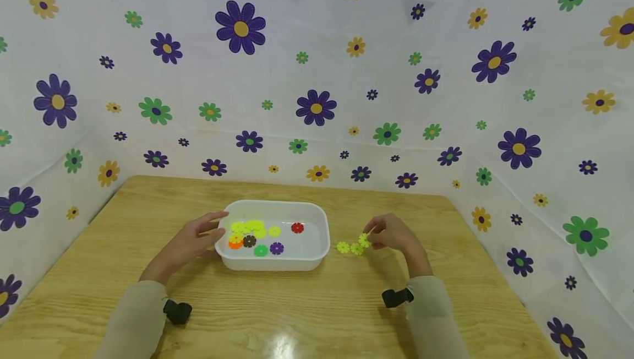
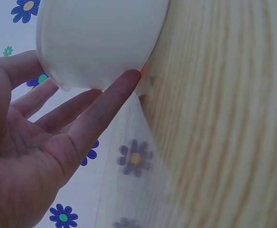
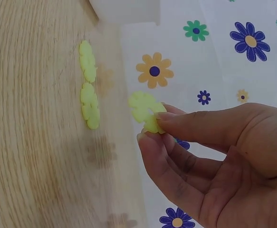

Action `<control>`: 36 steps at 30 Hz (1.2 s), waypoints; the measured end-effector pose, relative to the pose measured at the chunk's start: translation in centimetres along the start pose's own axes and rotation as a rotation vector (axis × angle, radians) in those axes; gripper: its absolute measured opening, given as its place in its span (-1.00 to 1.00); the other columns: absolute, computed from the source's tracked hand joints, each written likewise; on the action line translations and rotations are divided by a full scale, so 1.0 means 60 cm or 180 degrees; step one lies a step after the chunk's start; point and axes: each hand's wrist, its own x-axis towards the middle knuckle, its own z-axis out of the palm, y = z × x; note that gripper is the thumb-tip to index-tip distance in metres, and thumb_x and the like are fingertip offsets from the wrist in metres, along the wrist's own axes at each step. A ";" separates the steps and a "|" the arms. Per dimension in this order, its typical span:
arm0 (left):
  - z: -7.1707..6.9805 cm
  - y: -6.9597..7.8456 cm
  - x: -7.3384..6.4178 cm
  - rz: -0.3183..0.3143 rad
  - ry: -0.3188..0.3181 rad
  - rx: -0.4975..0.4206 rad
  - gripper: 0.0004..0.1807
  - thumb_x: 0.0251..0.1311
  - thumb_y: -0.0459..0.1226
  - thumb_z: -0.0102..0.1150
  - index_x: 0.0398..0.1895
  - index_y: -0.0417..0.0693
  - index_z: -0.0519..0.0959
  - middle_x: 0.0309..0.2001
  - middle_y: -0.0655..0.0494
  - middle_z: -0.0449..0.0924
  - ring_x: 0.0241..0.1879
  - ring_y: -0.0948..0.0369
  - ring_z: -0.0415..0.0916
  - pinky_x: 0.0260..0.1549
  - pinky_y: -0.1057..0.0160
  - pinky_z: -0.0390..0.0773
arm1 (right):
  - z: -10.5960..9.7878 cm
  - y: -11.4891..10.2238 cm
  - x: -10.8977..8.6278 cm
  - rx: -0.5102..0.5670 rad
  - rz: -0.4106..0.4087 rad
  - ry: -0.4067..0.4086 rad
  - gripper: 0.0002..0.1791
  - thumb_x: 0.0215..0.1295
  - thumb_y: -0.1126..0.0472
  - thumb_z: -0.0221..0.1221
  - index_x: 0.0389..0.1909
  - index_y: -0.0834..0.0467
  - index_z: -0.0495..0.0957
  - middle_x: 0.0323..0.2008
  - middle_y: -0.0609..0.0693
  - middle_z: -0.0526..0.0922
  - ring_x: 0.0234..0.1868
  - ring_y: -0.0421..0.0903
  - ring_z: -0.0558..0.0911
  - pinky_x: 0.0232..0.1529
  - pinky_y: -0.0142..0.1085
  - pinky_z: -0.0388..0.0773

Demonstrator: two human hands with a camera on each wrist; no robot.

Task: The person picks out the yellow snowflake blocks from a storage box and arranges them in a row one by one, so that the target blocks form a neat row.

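My left hand (image 1: 190,240) rests at the left end of a white plastic tub (image 1: 272,264), fairly straight fingers touching its rim and outer wall; the left wrist view shows a fingertip (image 2: 133,77) low on that wall. Between thumb and fingertips, my right hand (image 1: 393,232) pinches a yellow notched flower-shaped disc (image 3: 145,107), held just above the table. Two similar yellow discs, a left one (image 1: 343,247) and a right one (image 1: 356,249), lie close together on the wood, beside the held disc.
Inside the tub are several yellow discs (image 1: 255,226), plus red (image 1: 297,228), purple (image 1: 277,248), green (image 1: 261,250), dark brown (image 1: 250,241) and orange (image 1: 235,244) ones. The wooden table (image 1: 277,309) meets a flower-print cloth (image 1: 277,72) behind and at both sides.
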 end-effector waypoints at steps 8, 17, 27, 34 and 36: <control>0.001 0.002 0.000 0.0025 -0.0008 -0.0063 -0.28 0.53 -0.04 0.09 0.64 0.03 0.13 0.58 -0.41 0.09 0.44 -0.37 0.32 0.03 -0.02 0.76 | -0.002 0.012 0.001 0.0030 0.0048 -0.0022 -0.81 0.34 0.42 0.24 -0.07 0.41 0.63 -0.23 0.26 0.70 -0.34 -0.01 0.71 -0.18 -0.13 0.80; 0.002 -0.002 0.002 -0.0007 -0.0010 -0.0022 -0.28 0.53 -0.04 0.09 0.64 0.05 0.12 0.58 -0.41 0.08 0.44 -0.38 0.30 0.05 -0.04 0.75 | -0.003 0.024 0.000 0.0023 0.0203 0.0017 -0.83 0.33 0.43 0.25 -0.10 0.37 0.65 -0.20 0.24 0.71 -0.31 0.00 0.71 -0.14 -0.13 0.80; 0.001 0.000 0.003 -0.0034 0.0009 -0.0005 -0.29 0.53 -0.03 0.08 0.64 0.07 0.12 0.59 -0.39 0.07 0.45 -0.37 0.30 0.06 -0.02 0.75 | -0.003 0.038 0.003 -0.0042 0.0255 0.0014 -0.84 0.32 0.44 0.25 -0.11 0.39 0.65 -0.17 0.27 0.73 -0.32 -0.04 0.72 -0.14 -0.13 0.80; 0.002 0.001 0.002 -0.0042 0.0021 0.0055 -0.27 0.53 0.00 0.08 0.64 0.09 0.12 0.60 -0.37 0.07 0.47 -0.37 0.27 0.10 -0.05 0.73 | -0.004 0.048 0.009 -0.0110 0.0283 -0.0009 -0.84 0.30 0.45 0.25 -0.12 0.39 0.65 -0.19 0.24 0.73 -0.34 -0.09 0.70 -0.20 -0.19 0.79; 0.002 -0.001 0.002 -0.0029 0.0021 0.0051 -0.27 0.52 0.00 0.08 0.65 0.08 0.12 0.60 -0.37 0.07 0.47 -0.37 0.27 0.10 -0.06 0.73 | -0.003 0.051 0.010 -0.0136 0.0317 -0.0024 -0.84 0.30 0.45 0.26 -0.12 0.38 0.65 -0.20 0.23 0.72 -0.33 -0.09 0.69 -0.20 -0.20 0.78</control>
